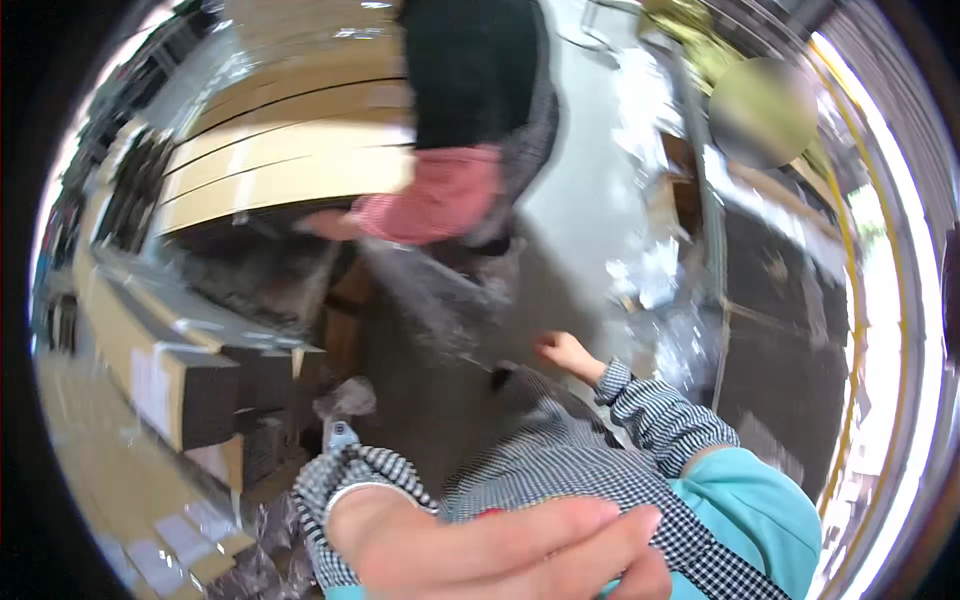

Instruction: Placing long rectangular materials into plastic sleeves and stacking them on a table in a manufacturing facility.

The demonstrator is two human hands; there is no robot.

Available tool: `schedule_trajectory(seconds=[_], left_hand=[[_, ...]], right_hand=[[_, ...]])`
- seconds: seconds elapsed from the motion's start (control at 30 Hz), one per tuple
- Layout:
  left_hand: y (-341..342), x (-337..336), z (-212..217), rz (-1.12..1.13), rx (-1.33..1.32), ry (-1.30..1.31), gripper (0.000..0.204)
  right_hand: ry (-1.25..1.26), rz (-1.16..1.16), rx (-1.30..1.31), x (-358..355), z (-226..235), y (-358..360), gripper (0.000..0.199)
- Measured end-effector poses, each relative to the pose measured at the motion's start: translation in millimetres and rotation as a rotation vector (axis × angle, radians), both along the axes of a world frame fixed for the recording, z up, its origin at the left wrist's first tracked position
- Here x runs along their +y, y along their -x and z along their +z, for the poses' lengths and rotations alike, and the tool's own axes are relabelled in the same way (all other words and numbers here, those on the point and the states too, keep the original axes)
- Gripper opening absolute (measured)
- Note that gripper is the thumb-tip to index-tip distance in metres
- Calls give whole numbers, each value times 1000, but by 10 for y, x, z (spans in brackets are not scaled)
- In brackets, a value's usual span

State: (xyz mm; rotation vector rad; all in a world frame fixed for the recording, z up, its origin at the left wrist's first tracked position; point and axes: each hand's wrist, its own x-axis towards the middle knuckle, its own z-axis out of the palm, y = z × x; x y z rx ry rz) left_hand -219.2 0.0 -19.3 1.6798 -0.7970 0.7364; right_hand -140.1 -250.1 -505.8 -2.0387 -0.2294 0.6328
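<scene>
My left hand [510, 550] is raised very close, across the bottom of the view. Its fingers stretch to the right, slightly bent, with nothing visible between them; a checkered sleeve [385, 470] ends at the wrist. A small red patch shows just behind this hand. Farther off, my right hand [565, 352] hangs beside my checkered apron [550, 450], fingers curled into a loose fist and no object showing. Its arm wears a checkered sleeve cover over teal cloth. A grey-white piece with crumpled clear plastic [345, 400] appears beyond my left sleeve; its kind is unclear.
Ahead, a co-worker in dark clothing [470, 80] with a red checkered sleeve [430, 200] reaches left near stacked cardboard [290, 150]. Clear plastic film [440, 290] hangs below that arm. Long cartons [150, 370] lie at left. Dark wrapped boxes [785, 330] and crumpled plastic line the right.
</scene>
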Motion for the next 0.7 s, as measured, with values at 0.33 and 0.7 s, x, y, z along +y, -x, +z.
schedule_trajectory(seconds=[0.33, 0.7], left_hand=[[576, -878, -327, -488, -496, 140, 12], [1034, -2088, -868, -1052, 371, 49, 25]], right_hand=[[-134, -654, 532, -910, 226, 2743, 32], [42, -1001, 60, -1382, 930, 4015, 34]])
